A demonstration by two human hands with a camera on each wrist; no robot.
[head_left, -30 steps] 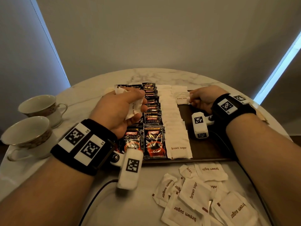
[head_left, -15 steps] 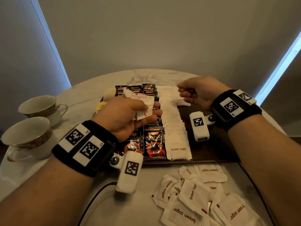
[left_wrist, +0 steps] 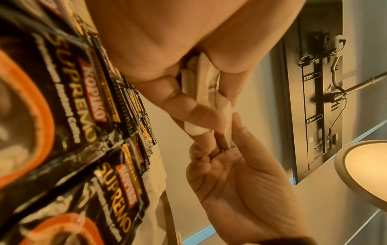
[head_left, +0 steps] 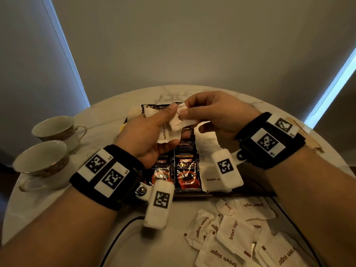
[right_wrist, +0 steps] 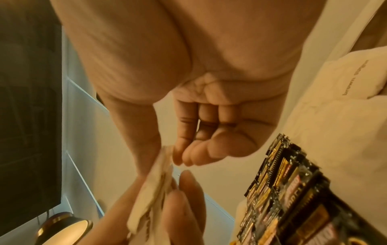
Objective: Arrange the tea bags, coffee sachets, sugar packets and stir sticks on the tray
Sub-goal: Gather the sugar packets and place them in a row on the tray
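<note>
Above the dark wooden tray (head_left: 252, 185), my left hand (head_left: 176, 122) grips a small stack of white brown-sugar packets (head_left: 169, 132) between thumb and fingers. My right hand (head_left: 185, 111) pinches the top packet (head_left: 180, 117) of that stack with thumb and forefinger. In the left wrist view the stack (left_wrist: 204, 86) sits edge-on in my fingers, with the right palm (left_wrist: 240, 182) below it. The right wrist view shows the pinch on the packet (right_wrist: 163, 160). Black Kopiko coffee sachets (head_left: 185, 170) lie in two overlapping columns on the tray, beside a column of sugar packets (head_left: 211, 179).
Several loose brown-sugar packets (head_left: 234, 231) lie on the marble table in front of the tray. Two teacups (head_left: 41, 162) (head_left: 55, 127) stand at the left. Wooden stir sticks (head_left: 313, 141) lie beyond my right wrist. A cable (head_left: 119, 237) runs across the near table.
My right hand left the far packet on the tray and rose leftwards to meet the left hand. The left hand lifted its stack; the right now pinches the top packet.
</note>
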